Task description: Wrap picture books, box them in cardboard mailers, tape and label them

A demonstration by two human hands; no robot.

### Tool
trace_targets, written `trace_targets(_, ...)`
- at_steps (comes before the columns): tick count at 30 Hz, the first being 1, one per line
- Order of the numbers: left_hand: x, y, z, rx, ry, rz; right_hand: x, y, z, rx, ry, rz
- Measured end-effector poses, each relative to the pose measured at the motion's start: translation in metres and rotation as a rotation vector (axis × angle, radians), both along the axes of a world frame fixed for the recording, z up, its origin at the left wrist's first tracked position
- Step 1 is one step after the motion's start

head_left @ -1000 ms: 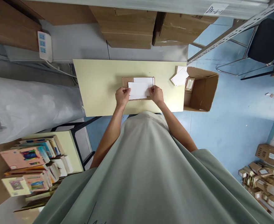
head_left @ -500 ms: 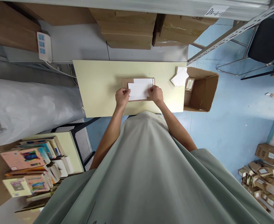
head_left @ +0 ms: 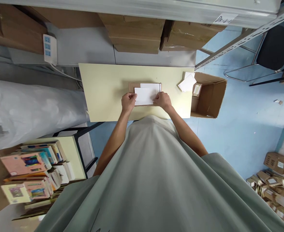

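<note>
paper lies over brown cardboard; your left hand pinches the paper's left edge; your right hand, seen small, seems to pinch its right side.

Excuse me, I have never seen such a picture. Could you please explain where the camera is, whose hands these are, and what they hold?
There is no machine here. A person wears the camera on their head, looking forward and down, so their grey-green clothing fills the lower middle. The left hand pinches a white sheet at its left edge; the right hand is at its right edge, its exact grip unclear. Beneath is brown cardboard, on a pale yellow table. Loose white papers lie near the table's right end, beside an open box.
</note>
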State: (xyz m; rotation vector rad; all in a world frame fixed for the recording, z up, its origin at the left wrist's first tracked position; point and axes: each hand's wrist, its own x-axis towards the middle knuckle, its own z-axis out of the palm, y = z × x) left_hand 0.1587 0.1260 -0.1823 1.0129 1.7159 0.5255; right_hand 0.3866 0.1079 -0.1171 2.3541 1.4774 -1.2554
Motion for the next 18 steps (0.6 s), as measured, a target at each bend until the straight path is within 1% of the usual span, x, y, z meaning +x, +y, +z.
trace_targets(2,0.000,0.001,-0.001,0.002,0.007,0.004,-0.002,0.006,0.003,-0.022,-0.005,0.027)
trace_targets(4,0.000,0.002,-0.002,0.000,0.007,0.010,-0.005,0.014,0.004,-0.007,-0.004,0.019)
trace_targets(8,-0.001,0.002,-0.003,0.010,0.001,0.020,-0.011,0.033,0.001,0.108,-0.016,-0.023)
trace_targets(10,-0.001,0.001,-0.003,0.014,0.005,0.019,-0.015,0.037,-0.001,0.150,-0.023,-0.019)
trace_targets(12,-0.001,0.001,-0.004,0.015,0.007,0.014,-0.020,0.036,-0.002,0.146,-0.020,0.010)
trace_targets(18,0.000,0.001,-0.005,0.010,0.012,0.012,-0.040,0.018,0.002,0.020,0.021,0.175)
